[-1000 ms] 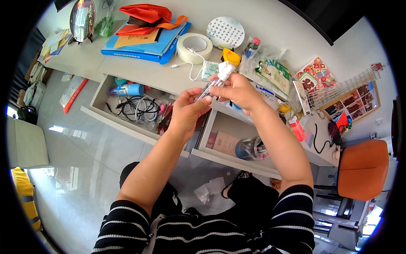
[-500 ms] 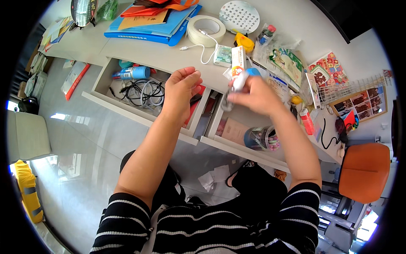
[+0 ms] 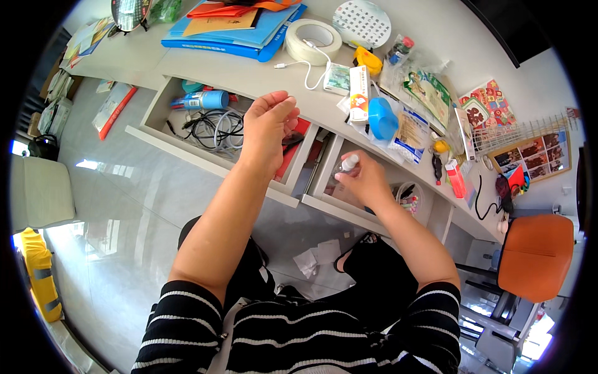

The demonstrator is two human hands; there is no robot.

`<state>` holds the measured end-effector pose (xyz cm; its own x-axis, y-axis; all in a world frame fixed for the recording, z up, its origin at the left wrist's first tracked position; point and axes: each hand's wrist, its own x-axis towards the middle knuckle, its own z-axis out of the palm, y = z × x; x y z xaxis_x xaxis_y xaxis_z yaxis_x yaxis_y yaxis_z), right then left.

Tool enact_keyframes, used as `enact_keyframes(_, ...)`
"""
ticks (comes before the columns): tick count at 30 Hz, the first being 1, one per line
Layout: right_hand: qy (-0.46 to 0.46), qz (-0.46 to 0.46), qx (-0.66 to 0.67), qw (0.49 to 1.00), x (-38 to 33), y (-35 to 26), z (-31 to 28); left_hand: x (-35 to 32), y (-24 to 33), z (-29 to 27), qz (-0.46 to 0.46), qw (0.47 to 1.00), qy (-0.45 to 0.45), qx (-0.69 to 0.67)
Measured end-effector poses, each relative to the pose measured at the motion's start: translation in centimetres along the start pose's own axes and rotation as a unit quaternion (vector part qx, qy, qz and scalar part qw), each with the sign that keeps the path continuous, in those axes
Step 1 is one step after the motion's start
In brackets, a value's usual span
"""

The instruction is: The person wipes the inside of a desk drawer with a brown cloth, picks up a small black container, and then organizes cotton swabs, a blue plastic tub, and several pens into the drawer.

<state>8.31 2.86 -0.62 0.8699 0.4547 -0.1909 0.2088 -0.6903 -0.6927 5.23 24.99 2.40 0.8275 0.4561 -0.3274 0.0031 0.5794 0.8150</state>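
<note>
My right hand (image 3: 372,182) grips a small clear bottle with a white cap (image 3: 350,163) above the pulled-out right drawer (image 3: 319,194). In that drawer, partly behind my right hand and wrist, is a clear round container of colourful pens (image 3: 409,201). Over the right end of the open left drawer (image 3: 187,157) hovers my left hand (image 3: 266,128), its fingers loosely curled and nothing visible in them. Coiled black and white cables (image 3: 215,131) and a blue cylinder (image 3: 208,100) lie in the left drawer, with a red item (image 3: 294,149) under my left hand.
On the desk are a tape roll (image 3: 298,42), a white cable (image 3: 308,76), a white-and-orange box (image 3: 359,93), a blue rounded object (image 3: 383,118), a bag of cotton swabs (image 3: 411,132) and blue folders (image 3: 218,45). An orange chair (image 3: 537,257) stands right; crumpled paper (image 3: 314,257) lies on the floor.
My right hand has moved down and slightly left with the bottle, from beside the white-and-orange box to above the right drawer. My left hand has stayed nearly still.
</note>
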Motion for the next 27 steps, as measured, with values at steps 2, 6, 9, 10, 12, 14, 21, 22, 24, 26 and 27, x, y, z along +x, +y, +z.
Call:
enact_keyframes(2,0.039,-0.063,-0.012,0.997,-0.3,-1.9,-0.6,0.1,0.6,-0.1,0.019,1.0,0.015,-0.018)
enact_keyframes(6,0.086,-0.176,0.052,0.979,0.8,-5.3,-1.1,0.9,2.2,-1.6,0.077,0.994,0.048,-0.063)
enact_keyframes(9,0.104,-0.199,0.105,0.969,2.5,-8.0,-1.4,0.8,3.4,-2.0,0.101,0.988,0.079,-0.079)
enact_keyframes(10,0.135,-0.225,0.106,0.959,3.5,-8.7,-1.6,0.8,3.5,-2.2,0.103,0.988,0.083,-0.084)
enact_keyframes(12,0.191,-0.251,0.09,0.945,6.0,-9.9,-2.6,0.7,3.5,-2.4,0.097,0.988,0.084,-0.088)
enact_keyframes(14,0.246,-0.251,0.055,0.935,9.6,-10.8,-4.5,0.6,3.3,-2.5,0.086,0.99,0.077,-0.08)
enact_keyframes(21,0.293,-0.109,-0.046,0.949,22.1,-5.7,-7.5,0.7,3.1,-1.6,0.056,0.994,0.056,-0.07)
enact_keyframes(22,0.278,-0.091,-0.054,0.955,22.7,-5.4,-7.1,0.8,3.2,-1.6,0.053,0.995,0.057,-0.069)
enact_keyframes(24,0.264,-0.077,-0.075,0.959,23.7,-4.5,-6.4,1.1,3.1,-1.4,0.048,0.995,0.057,-0.068)
enact_keyframes(26,0.251,-0.071,-0.082,0.962,24.1,-4.2,-6.3,1.5,2.8,-1.4,0.044,0.995,0.058,-0.062)
enact_keyframes(27,0.248,-0.074,-0.079,0.963,24.3,-4.0,-6.5,1.6,2.7,-1.4,0.044,0.996,0.056,-0.059)
